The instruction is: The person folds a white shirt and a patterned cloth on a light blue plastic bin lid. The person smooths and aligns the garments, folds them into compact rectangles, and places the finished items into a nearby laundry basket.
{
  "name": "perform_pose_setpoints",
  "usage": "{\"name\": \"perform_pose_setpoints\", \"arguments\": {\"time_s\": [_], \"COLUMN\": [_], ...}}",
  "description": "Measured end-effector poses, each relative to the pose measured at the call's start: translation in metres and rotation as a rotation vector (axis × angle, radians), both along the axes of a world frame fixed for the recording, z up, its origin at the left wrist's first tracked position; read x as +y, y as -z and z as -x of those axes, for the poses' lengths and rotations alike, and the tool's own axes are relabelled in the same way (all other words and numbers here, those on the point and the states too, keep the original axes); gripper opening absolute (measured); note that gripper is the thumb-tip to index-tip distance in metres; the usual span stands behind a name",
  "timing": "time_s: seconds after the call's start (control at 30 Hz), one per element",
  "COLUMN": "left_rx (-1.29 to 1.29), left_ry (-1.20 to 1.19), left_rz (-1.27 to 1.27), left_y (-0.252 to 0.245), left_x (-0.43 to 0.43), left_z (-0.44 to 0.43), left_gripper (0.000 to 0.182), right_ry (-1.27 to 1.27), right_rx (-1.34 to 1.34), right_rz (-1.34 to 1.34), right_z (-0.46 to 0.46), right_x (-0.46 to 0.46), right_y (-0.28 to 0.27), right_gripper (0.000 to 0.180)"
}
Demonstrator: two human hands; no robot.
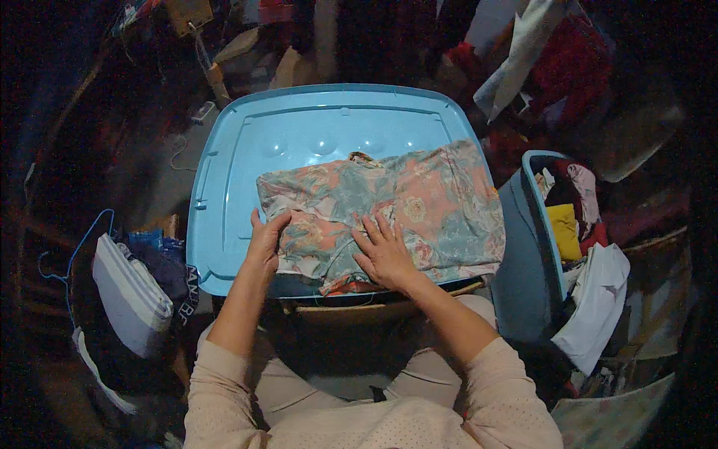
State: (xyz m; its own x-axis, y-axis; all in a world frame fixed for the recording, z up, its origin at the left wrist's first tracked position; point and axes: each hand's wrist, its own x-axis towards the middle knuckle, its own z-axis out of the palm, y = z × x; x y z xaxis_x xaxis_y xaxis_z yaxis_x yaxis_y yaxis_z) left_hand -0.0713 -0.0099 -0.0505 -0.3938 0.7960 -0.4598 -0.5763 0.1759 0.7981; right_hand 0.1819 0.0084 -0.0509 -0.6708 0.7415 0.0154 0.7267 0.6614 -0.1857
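A floral garment (426, 196) in orange and grey-green lies folded over on a light blue plastic lid (303, 129). Its right part reaches the lid's right rim, and its lower edge lies along the near rim. My left hand (266, 238) is at the garment's left edge, thumb and fingers spread around its fabric; whether any cloth is pinched there, I cannot tell. Flat on the middle of the cloth rests my right hand (384, 252), fingers apart. Dark fabric (297, 285) shows beneath the garment near the front rim.
To the right stands a blue plastic bin (521, 252) filled with clothes, a white cloth (597, 303) hanging over its side. On the left are a folded striped cloth (132, 297) and a blue wire hanger (67, 275). A wooden edge (348, 314) shows below the lid.
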Motion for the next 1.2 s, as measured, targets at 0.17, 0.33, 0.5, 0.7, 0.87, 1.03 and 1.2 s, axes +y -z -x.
{"name": "perform_pose_setpoints", "arguments": {"time_s": [0.17, 0.33, 0.5, 0.7, 0.87, 1.03, 1.2], "left_rx": [-0.213, -0.591, -0.073, -0.256, -0.282, -0.385, -0.412], "left_ry": [0.117, 0.247, 0.227, 0.123, 0.081, 0.031, 0.052], "left_rz": [-0.074, -0.099, -0.186, -0.031, -0.058, -0.034, -0.068], "left_y": [0.006, -0.001, -0.030, -0.023, -0.030, -0.058, -0.081], "left_x": [-0.001, 0.002, -0.020, -0.021, -0.024, -0.023, -0.019], "left_z": [-0.007, 0.006, 0.005, 0.033, 0.045, 0.026, 0.015], "left_gripper": [0.076, 0.039, 0.038, 0.038, 0.031, 0.028, 0.028], "right_ry": [-0.041, 0.031, -0.051, -0.191, -0.225, -0.146, -0.062], "right_rx": [0.108, 0.212, 0.267, 0.314, 0.279, 0.403, 0.229], "right_rz": [-0.026, -0.067, 0.062, -0.007, -0.016, 0.052, 0.057], "right_z": [0.000, 0.004, -0.002, -0.016, -0.021, -0.022, -0.023], "right_x": [0.008, 0.016, 0.013, 0.015, 0.010, 0.008, 0.006], "right_y": [-0.011, 0.005, -0.007, -0.006, -0.005, -0.008, -0.004], "right_gripper": [0.055, 0.057, 0.059, 0.057, 0.058, 0.059, 0.060]}}
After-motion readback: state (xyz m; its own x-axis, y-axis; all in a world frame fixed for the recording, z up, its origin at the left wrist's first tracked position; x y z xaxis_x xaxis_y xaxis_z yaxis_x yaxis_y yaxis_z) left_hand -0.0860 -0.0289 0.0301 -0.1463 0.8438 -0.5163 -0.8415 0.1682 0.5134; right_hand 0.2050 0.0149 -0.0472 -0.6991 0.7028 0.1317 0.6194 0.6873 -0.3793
